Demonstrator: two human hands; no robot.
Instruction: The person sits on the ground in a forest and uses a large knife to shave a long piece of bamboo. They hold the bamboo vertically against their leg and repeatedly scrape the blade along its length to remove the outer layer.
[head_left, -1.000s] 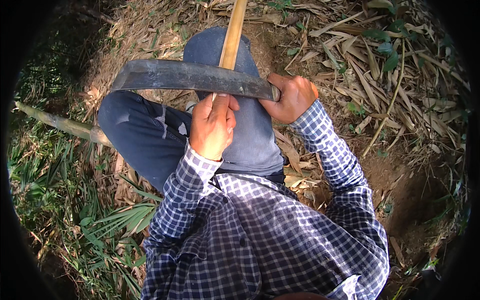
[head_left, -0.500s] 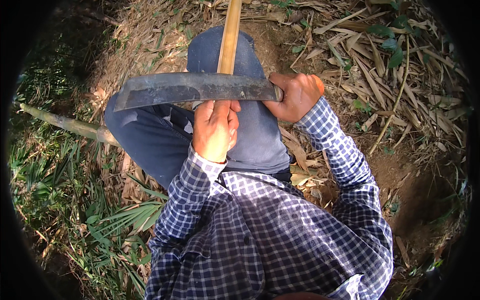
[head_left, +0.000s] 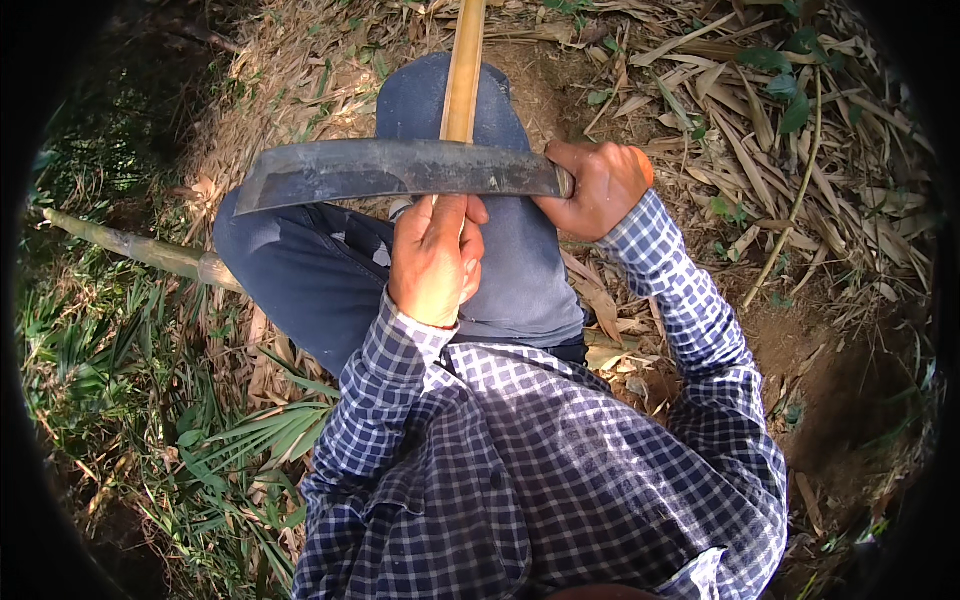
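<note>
one broad machete (head_left: 400, 172) (blade dark), handle gripped by the right hand (head_left: 598, 185), fingers curled shut; left hand (head_left: 435, 258) fingers wrapped around one bamboo strip (head_left: 463, 75); one bamboo pole (head_left: 140, 248) on the ground.

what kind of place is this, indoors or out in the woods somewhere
Outdoors, probably a bamboo grove or scrubby woodland floor. Bare brown earth is strewn with dry straw-coloured leaves, green palm-like fronds grow at the left, and a cut pale bamboo pole lies on the ground.
</note>
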